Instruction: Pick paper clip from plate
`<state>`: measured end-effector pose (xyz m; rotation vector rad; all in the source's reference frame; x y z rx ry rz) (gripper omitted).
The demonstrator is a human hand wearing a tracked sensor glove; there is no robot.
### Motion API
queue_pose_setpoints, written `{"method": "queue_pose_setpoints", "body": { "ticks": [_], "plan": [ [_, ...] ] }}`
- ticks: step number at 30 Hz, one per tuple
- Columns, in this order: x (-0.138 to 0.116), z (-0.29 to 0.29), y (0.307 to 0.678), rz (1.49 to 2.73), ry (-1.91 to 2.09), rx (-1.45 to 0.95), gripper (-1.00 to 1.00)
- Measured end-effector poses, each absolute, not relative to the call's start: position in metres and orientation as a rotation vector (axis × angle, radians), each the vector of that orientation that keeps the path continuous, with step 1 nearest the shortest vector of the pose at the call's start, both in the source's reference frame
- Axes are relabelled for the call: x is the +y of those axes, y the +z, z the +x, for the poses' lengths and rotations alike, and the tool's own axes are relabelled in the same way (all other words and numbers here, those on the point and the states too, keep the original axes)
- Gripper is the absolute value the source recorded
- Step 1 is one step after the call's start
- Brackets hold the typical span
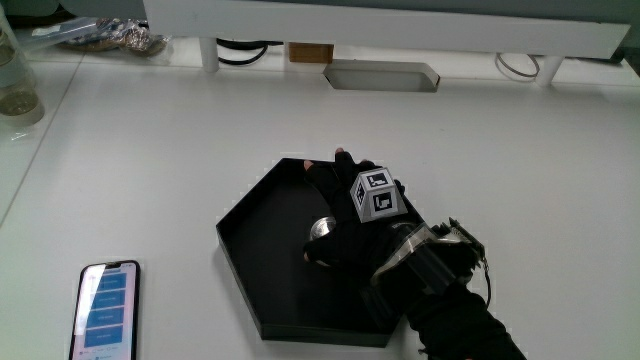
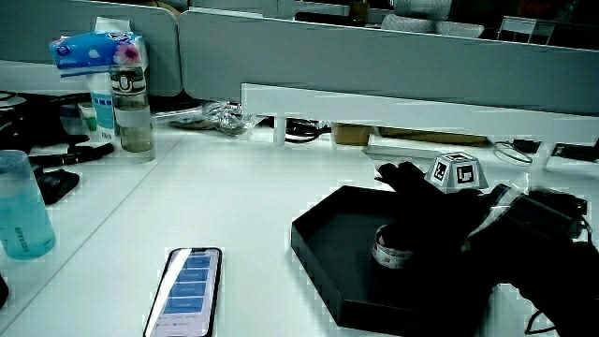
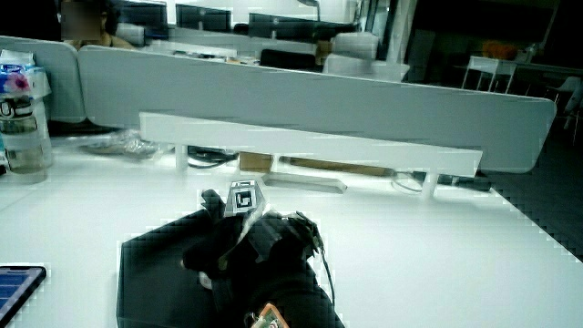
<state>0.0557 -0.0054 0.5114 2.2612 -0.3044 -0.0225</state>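
We see the hand (image 1: 345,215) over the black six-sided plate (image 1: 262,225) on the white table (image 1: 180,140), with the patterned cube (image 1: 377,194) on its back and the forearm (image 1: 465,320) reaching in over the plate's edge nearest the person. The fingers (image 1: 322,178) curl downward into the plate, and a small shiny roll-shaped object (image 1: 322,229) sits right under them, touching the glove; in a side view the same pale round object (image 2: 391,249) stands on the plate floor just below the fingertips. We cannot tell whether the fingers grip it or merely rest against it, and we cannot make out a paper clip as such anywhere in the plate; if the shiny thing is the clip, it lies in the plate under the hand. One fingertip (image 1: 342,154) pokes out bare by the plate's rim.

Away from the fingers, a phone (image 1: 105,309) with a lit screen lies on the table near the person's edge, well apart from the plate. In a side view a clear bottle (image 2: 131,110) stands upright near the low partition (image 2: 374,56), with a blue-tinted cup (image 2: 22,204) closer to the person. In a side view the hand (image 3: 228,241) and cube (image 3: 242,197) hide most of the plate (image 3: 146,264).
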Motion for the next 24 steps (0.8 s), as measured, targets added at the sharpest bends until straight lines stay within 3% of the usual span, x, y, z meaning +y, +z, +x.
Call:
{"method": "queue_pose_setpoints", "body": {
  "ticks": [6,8,14,24],
  "plan": [
    [0.002,0.049,0.537,2.048,-0.164,-0.339,0.00],
    [0.004,0.044,0.539,2.026,-0.153,-0.371,0.25],
    [0.005,0.044,0.545,2.114,-0.159,-0.362,1.00],
    [0.004,0.044,0.539,2.154,-0.163,-0.369,1.00]
  ]
}}
